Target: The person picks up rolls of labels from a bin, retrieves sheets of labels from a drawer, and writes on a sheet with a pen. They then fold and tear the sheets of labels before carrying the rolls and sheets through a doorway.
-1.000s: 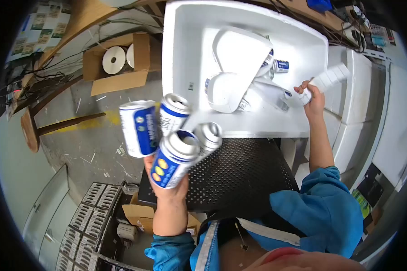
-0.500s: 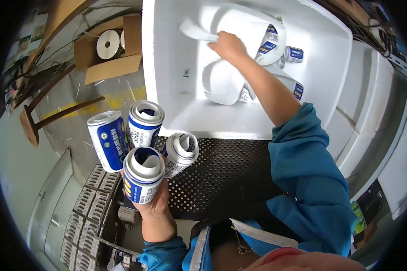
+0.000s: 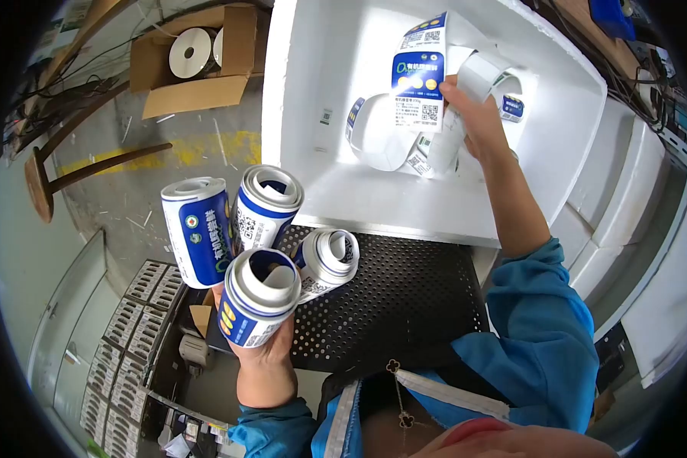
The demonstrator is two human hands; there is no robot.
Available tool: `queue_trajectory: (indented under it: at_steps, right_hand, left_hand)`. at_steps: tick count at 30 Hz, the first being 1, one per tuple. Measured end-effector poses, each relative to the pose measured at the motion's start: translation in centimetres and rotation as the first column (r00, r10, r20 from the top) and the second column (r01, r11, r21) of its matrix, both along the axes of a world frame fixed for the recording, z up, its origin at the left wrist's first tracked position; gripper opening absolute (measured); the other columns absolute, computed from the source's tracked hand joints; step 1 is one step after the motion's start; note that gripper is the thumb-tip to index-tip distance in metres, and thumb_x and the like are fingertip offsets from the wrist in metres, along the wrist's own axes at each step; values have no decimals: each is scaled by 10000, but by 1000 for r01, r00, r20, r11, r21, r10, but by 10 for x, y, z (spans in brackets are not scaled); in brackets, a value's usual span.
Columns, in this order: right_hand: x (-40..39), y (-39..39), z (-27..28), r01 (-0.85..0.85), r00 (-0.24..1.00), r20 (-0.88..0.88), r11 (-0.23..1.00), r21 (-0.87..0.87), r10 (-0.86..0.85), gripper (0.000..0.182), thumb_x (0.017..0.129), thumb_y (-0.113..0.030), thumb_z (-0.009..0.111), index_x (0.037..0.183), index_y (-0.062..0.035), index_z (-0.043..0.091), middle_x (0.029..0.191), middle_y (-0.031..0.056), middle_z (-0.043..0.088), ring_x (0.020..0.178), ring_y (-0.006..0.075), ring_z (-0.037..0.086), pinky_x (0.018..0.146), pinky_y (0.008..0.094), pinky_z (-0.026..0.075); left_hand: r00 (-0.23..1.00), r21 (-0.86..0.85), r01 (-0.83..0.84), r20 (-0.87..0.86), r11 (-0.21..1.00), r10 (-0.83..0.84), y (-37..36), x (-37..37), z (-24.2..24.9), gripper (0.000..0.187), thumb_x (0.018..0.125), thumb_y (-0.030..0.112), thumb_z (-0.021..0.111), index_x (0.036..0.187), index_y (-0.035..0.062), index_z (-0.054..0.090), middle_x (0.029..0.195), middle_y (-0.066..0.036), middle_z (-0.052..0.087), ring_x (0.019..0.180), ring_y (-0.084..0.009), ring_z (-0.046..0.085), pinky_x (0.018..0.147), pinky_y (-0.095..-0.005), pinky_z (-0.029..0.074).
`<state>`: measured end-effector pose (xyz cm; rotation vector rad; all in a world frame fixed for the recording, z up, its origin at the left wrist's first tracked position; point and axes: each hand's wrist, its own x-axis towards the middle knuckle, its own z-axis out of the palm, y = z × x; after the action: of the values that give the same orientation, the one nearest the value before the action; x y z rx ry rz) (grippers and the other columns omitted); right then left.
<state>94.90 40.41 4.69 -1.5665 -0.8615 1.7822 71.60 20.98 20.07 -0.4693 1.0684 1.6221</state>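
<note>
My left hand [image 3: 271, 355] is wrapped round the bottom of a bunch of several rolled label strips. They are blue and white; the front label roll [image 3: 256, 301] has yellow ovals, and the left label roll [image 3: 198, 237] shows white characters. Parts of the fingers are hidden behind the rolls. My right hand [image 3: 477, 118] pinches a label strip [image 3: 420, 80] inside the white foam box [image 3: 320, 202]. The printed side of that strip faces up, with blue panels and QR codes. Loose curled strips [image 3: 382, 145] lie in the box, beside and under the hand.
Below the box is a black perforated surface [image 3: 404, 305]. An open cardboard box [image 3: 195, 95] holding white rolls [image 3: 191, 53] stands at upper left, near a wooden leg [image 3: 42, 187]. Stacked grey patterned blocks [image 3: 133, 328] are at lower left.
My right hand has moved right within the foam box, and the strip it holds now shows its printed face. The left hand still holds the rolls. The view has shifted slightly.
</note>
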Motion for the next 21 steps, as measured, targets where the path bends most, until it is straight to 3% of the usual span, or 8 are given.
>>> queue_trajectory:
  at_steps: [6, 12, 14, 16, 17, 18, 19, 21]
  right_hand:
    - [2, -7, 9, 120, 993, -7, 993, 2, -120, 177, 765, -126, 612, 881, 1, 569, 780, 53, 570, 707, 123, 529, 640, 251, 437]
    - [11, -10, 22, 9, 997, -74, 992, 123, 0, 202, 763, -133, 612, 910, -3, 566, 804, 49, 576, 721, 122, 537, 648, 240, 441]
    - [11, -9, 44, -196, 978, 117, 957, 215, 173, 250, 776, -155, 590, 962, 10, 564, 797, 48, 582, 725, 110, 530, 648, 235, 435]
    - [14, -24, 68, -283, 903, 406, 906, 314, 141, 303, 808, -196, 537, 1025, 15, 558, 757, 31, 572, 692, 93, 507, 621, 235, 418]
    - [11, -39, 93, -277, 891, 444, 888, 367, 94, 346, 836, -239, 488, 1076, 4, 547, 713, 8, 550, 649, 79, 470, 592, 221, 390]
    - [15, -51, 127, -378, 832, 533, 861, 339, 155, 353, 852, -258, 461, 1077, 2, 542, 724, 1, 541, 626, 75, 447, 573, 217, 373]
    - [15, -70, 155, -385, 843, 515, 844, 373, 157, 362, 860, -284, 465, 1080, -6, 536, 720, -4, 530, 630, 69, 442, 578, 205, 361]
    - [45, -102, 166, -455, 888, 300, 768, 452, 349, 393, 884, -335, 443, 1102, -13, 504, 726, -5, 472, 633, 67, 420, 567, 192, 341]
  left_hand:
    - [1000, 39, 18, 13, 999, -19, -1, 0, -1, 278, 832, 186, 496, 1062, 32, 528, 1012, -152, 571, 948, -273, 533, 909, -378, 398]
    - [995, 80, 88, -56, 993, -84, 9, 5, 7, 323, 851, 268, 467, 1099, 66, 516, 1084, -100, 555, 1015, -243, 513, 927, -403, 377]
    - [969, 57, 153, -202, 987, -139, 19, 10, 13, 357, 855, 310, 445, 1122, 76, 483, 1107, -86, 539, 1027, -231, 511, 916, -396, 382]
    - [985, 384, 144, -140, 912, -96, 19, 7, 16, 302, 825, 71, 483, 1113, -8, 442, 1044, -124, 545, 901, -202, 585, 777, -322, 506]
    - [913, 214, 247, -380, 945, -152, 21, 10, 27, 298, 784, 23, 526, 1075, -7, 466, 1011, -105, 555, 849, -174, 595, 753, -302, 511]
    - [902, 332, 227, -425, 915, -69, 14, 11, 25, 303, 755, -1, 552, 1050, -7, 484, 1015, -99, 551, 830, -158, 589, 738, -289, 508]
    - [889, 252, 256, -441, 933, -125, 3, 7, 27, 311, 748, 14, 577, 1049, -6, 500, 1005, -86, 561, 834, -141, 579, 743, -278, 493]
    - [928, 588, 66, -332, 806, 166, -69, -5, 74, 405, 743, 51, 621, 1120, -1, 482, 1013, -54, 581, 887, -118, 556, 811, -276, 452]
